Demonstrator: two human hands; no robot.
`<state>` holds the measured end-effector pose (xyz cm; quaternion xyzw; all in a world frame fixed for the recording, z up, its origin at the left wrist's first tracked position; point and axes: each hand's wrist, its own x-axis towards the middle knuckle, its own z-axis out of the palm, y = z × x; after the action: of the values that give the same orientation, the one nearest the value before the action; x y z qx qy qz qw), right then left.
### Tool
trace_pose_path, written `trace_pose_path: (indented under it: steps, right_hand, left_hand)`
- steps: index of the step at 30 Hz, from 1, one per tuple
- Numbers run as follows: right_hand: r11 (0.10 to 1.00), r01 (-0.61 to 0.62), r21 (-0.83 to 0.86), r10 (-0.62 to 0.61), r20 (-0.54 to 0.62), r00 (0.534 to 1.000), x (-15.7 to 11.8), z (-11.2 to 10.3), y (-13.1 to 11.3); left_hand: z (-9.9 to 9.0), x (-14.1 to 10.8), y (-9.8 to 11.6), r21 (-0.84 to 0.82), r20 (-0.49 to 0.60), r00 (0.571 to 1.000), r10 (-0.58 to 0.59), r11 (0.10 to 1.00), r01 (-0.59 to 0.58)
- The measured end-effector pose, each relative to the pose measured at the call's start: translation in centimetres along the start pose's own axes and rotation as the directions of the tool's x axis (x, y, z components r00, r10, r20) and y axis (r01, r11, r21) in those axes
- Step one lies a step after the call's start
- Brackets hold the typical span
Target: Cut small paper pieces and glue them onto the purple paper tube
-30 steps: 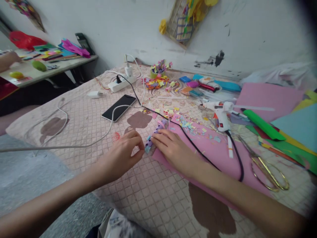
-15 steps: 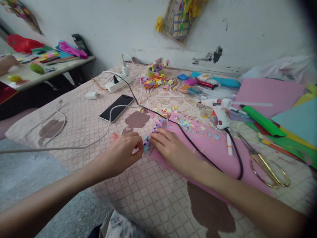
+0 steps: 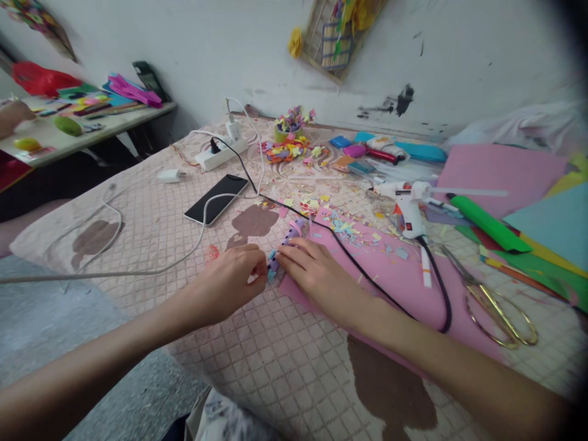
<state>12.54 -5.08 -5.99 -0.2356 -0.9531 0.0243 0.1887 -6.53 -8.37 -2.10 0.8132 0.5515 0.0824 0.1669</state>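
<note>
Head view: your right hand [image 3: 316,275] lies with fingers together over the dotted purple piece [image 3: 293,230], beside the edge of the pink sheet [image 3: 390,269]; its underside grip cannot be told. Your left hand [image 3: 229,278] curls thumb to forefinger at the near end, contents hidden. You appear to be steadying and adjusting the piece; such fine work calls for light, even pressure.
</note>
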Motion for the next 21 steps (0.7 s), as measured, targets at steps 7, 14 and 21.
trace_pose_path:
  steps: [7, 14, 21]
  right_hand:
    - [1.000, 0.004, 0.022, -0.004, -0.004, 1.000, -0.07, 0.12, -0.02]
    - [0.998, -0.026, 0.057, 0.027, -0.013, 1.000, 0.04, 0.02, -0.34]
    - [0.990, -0.095, 0.104, 0.097, -0.011, 0.995, 0.30, -0.24, -0.81]
  left_hand:
    - [0.13, 0.16, -0.03, 0.009, -0.008, 1.000, 0.007, 1.000, -0.007]
    - [0.24, 0.38, -0.01, 0.023, -0.001, 1.000, 0.016, 1.000, -0.016]
    - [0.39, 0.35, 0.10, 0.056, 0.014, 1.000, 0.020, 0.998, -0.021]
